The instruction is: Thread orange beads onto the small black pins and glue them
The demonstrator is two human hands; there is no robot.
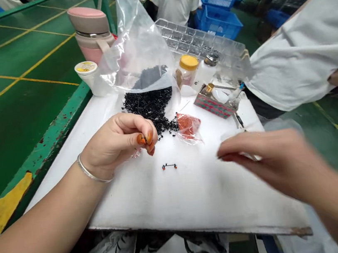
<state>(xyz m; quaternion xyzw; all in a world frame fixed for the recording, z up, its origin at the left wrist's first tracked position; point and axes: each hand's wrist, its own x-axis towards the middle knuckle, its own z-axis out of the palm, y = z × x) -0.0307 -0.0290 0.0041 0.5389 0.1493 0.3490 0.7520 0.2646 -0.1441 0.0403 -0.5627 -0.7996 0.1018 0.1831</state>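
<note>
My left hand (121, 143), a bracelet at its wrist, is closed in a pinch above the white tabletop (199, 206). Its fingertips are stained orange; a tiny dark bit shows between them, too small to name. My right hand (264, 155), blurred by motion, is over the right side with thumb and fingers pressed together; what they hold, if anything, is hidden. Between the hands lies a small black rod-like part (169, 166) with orange-red ends. Behind my left hand, small black parts (148, 104) spill from a clear plastic bag (141, 42). A small bag of orange-red bits (188, 126) lies beside them.
Farther back stand a pink cup (91, 32), a white tub (86, 71), a yellow-lidded jar (188, 67), a metal-capped bottle (209, 68), a patterned box (214, 103) and a clear compartment tray (200, 38). A person in white (296, 50) is close on the right.
</note>
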